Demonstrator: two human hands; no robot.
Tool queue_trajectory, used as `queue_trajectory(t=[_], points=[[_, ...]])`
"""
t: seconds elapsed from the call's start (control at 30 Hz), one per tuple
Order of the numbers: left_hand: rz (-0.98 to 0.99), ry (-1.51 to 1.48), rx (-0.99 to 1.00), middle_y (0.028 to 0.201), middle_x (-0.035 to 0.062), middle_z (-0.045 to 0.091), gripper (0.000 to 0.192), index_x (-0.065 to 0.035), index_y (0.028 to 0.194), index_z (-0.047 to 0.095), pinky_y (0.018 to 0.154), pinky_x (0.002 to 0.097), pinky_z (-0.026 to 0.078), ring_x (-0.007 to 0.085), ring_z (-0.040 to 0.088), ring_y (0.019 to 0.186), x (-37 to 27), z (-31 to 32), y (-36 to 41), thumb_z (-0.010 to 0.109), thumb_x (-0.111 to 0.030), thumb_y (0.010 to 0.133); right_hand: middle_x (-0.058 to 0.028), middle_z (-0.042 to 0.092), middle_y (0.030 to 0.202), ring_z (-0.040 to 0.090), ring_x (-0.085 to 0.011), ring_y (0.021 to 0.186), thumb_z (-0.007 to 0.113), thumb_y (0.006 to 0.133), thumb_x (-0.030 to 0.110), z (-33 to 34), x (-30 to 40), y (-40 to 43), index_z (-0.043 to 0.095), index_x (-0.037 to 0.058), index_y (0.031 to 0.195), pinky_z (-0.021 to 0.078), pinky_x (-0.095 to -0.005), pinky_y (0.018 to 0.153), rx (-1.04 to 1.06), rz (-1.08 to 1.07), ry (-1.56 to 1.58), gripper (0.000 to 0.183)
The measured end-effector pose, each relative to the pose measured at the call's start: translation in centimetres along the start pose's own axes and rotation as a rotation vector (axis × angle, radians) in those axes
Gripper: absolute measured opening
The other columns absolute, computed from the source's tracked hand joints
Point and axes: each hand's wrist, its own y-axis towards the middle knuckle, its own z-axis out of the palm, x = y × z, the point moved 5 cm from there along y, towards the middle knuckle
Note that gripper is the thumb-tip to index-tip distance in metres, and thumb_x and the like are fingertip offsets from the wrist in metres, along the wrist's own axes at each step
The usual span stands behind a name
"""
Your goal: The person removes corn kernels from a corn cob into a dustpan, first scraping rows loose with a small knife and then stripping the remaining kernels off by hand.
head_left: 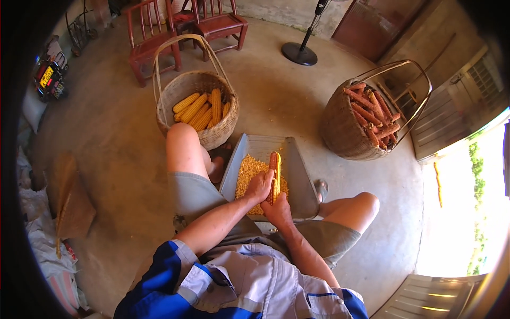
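My left hand (259, 186) and my right hand (278, 211) are both closed around a partly shelled ear of corn (277, 179) between my knees. Yellow kernels line its right side, while reddish bare cob shows along the upper left. Whether a separate bare cob is pressed against it I cannot tell. The left hand grips from the left side, about mid-length; the right holds the lower end. Below them, loose yellow kernels (248, 175) lie in a grey scoop-shaped tray (301, 171) on the floor. My fingers hide part of the ear.
A woven basket (217, 135) of yellow corn ears (195, 109) stands beyond my left knee. Another basket (334, 123), holding reddish bare cobs (374, 113), is at the right. Farther back are red wooden chairs (221, 24) and a fan base (299, 54). White sacks (44, 223) lie far left.
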Motion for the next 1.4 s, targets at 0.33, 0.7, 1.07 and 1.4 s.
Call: queue_trajectory(t=[0.33,0.7,1.07,1.4], points=[[0.011,-0.047,0.122,0.085,0.0211,0.067,0.049,0.0024,0.096,0.062,0.071,0.0435,0.049,0.0348,0.066,0.082,0.7,1.0,-1.1,0.053,-0.046,0.094,-0.0323,0.065,0.089,0.065,-0.0456,0.088,0.074,0.076,0.031,-0.2,-0.5,-0.1,0.047,-0.0081,0.104,0.0526,-0.0476,0.075,-0.038,-0.069,-0.03,0.055],[-0.071,0.029,0.301,0.091,0.0163,0.066,0.054,0.0007,0.104,0.062,0.077,0.0381,0.049,0.027,0.064,0.087,-0.9,0.8,-2.2,0.056,-0.052,0.091,-0.0319,0.065,0.096,0.065,-0.0454,0.094,0.075,0.076,0.038,-0.3,-2.2,1.3,0.046,-0.0083,0.108,0.052,-0.0491,0.08,-0.017,0.03,0.054,0.063],[-0.025,-0.053,0.24,0.087,0.0174,0.066,0.048,0.001,0.102,0.06,0.073,0.0387,0.049,0.0273,0.064,0.081,1.8,0.9,-1.4,0.051,-0.045,0.094,-0.0297,0.066,0.095,0.066,-0.0419,0.095,0.078,0.074,0.037,-0.6,-2.2,1.7,0.046,-0.0057,0.11,0.0531,-0.0457,0.079,0.028,0.031,0.067,0.064],[-0.159,-0.144,0.414,0.095,0.0152,0.067,0.053,0.0024,0.106,0.06,0.074,0.0326,0.051,0.0186,0.064,0.087,2.0,2.2,-2.0,0.065,-0.047,0.087,-0.0299,0.065,0.098,0.066,-0.0415,0.098,0.079,0.074,0.04,-0.2,-2.9,1.8,0.046,-0.0045,0.108,0.0527,-0.0463,0.08,-0.011,0.019,0.045,0.065]])
